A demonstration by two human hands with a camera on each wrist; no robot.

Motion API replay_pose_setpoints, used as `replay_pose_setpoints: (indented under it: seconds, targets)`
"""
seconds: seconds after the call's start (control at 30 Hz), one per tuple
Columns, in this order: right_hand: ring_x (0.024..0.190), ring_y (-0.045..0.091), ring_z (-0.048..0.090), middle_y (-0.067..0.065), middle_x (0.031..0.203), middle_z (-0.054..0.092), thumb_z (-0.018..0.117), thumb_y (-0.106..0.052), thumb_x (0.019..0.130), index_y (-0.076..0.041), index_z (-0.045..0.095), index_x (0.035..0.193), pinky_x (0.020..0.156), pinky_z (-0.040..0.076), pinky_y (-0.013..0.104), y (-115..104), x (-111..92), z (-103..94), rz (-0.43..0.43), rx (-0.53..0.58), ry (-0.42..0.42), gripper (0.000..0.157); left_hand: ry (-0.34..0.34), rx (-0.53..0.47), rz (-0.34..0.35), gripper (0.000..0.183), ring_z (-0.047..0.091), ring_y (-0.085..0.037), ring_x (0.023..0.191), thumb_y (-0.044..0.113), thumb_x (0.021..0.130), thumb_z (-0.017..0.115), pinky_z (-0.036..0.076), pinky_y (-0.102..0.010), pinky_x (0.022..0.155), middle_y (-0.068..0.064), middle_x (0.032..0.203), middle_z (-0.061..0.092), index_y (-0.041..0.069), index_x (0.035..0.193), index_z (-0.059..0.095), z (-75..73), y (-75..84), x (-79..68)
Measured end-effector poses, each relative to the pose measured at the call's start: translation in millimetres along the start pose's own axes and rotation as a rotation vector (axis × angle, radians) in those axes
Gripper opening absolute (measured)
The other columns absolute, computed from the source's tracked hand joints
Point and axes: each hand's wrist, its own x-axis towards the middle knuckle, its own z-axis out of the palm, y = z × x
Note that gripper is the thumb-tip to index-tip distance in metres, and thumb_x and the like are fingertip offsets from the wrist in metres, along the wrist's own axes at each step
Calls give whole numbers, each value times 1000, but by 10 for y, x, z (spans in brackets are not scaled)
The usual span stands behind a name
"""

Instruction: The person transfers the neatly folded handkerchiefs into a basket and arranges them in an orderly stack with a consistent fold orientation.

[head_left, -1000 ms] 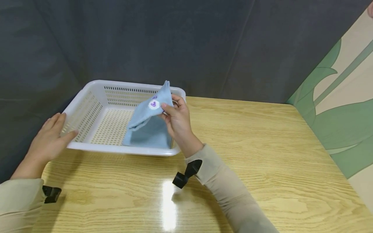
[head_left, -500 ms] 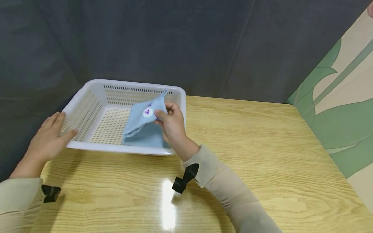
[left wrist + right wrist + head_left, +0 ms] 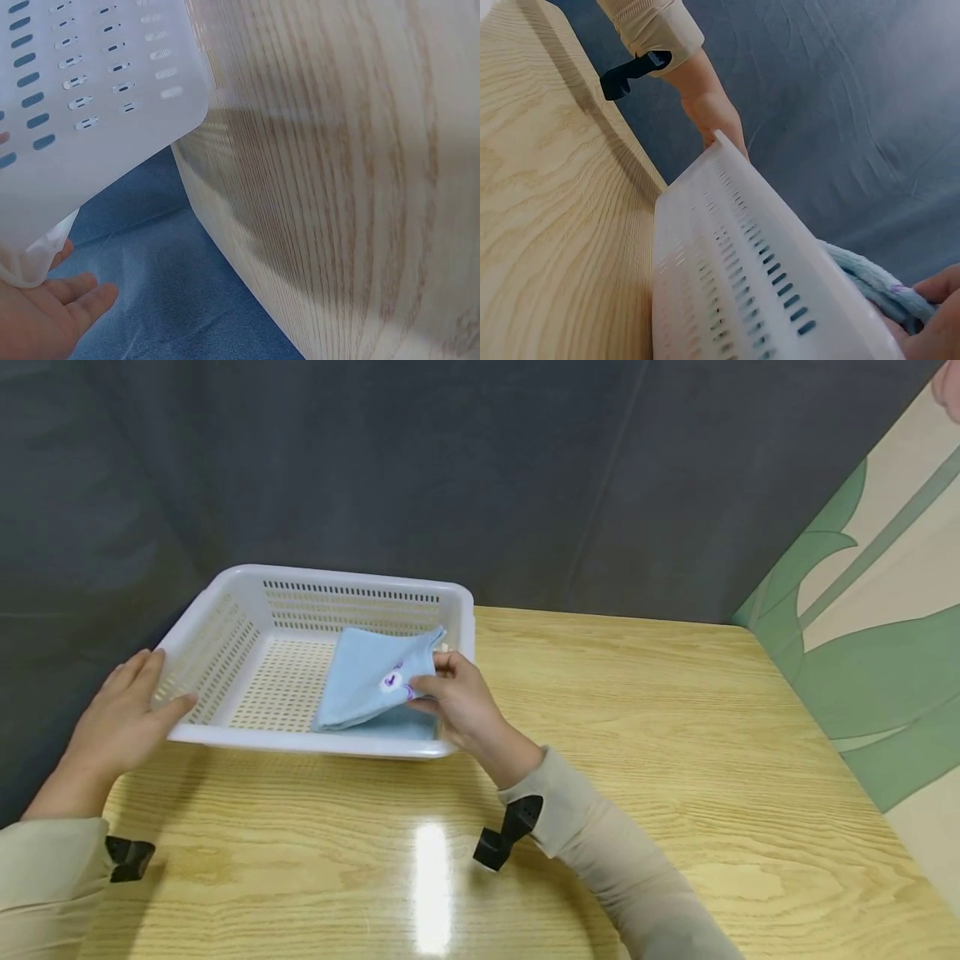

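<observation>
A folded light blue towel [image 3: 367,664] with a white-and-purple heart patch lies in the right part of a white plastic basket [image 3: 300,742]. My right hand [image 3: 465,697] pinches the towel's right edge between thumb and fingers, inside the basket near its right wall. One corner of the towel lifts slightly beside these fingers. In the right wrist view, only part of the towel's edge [image 3: 877,277] shows beyond the basket wall. My left hand [image 3: 123,718] holds the basket's left rim, thumb over the inside and fingers outside. Straight fingertips [image 3: 94,304] show past the rim in the left wrist view.
The basket stands on a wooden table [image 3: 637,760], close to its back left edge. Dark cloth [image 3: 450,468] hangs behind it. A wall with painted green leaves [image 3: 885,652] borders the right side. Small black wrist cameras [image 3: 510,835] stick out below both cuffs.
My right hand has moved down with the towel's edge, so the raised upper fold now lies lower and flatter in the basket. The left hand stays at the left rim.
</observation>
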Motion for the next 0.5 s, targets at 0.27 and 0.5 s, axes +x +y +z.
replay_pose_setpoints:
  seconds: [0.27, 0.5]
  targets:
    - [83, 28, 53, 16, 95, 41, 42, 18, 79, 11, 36, 98, 72, 48, 35, -33, -88, -95, 35, 15, -60, 22, -7, 4, -9, 71, -7, -44, 123, 36, 90, 33, 6, -63, 89, -29, 138, -5, -3, 135, -6, -10, -3, 1]
    - [78, 22, 54, 14, 93, 40, 41, 12, 84, 7, 37, 97, 75, 47, 35, -92, -201, -222, 81, 13, -106, 15, -13, -6, -8, 71, -9, -43, 123, 36, 91, 33, 5, -63, 89, -28, 138, -7, -2, 135, -7, -7, -1, -1]
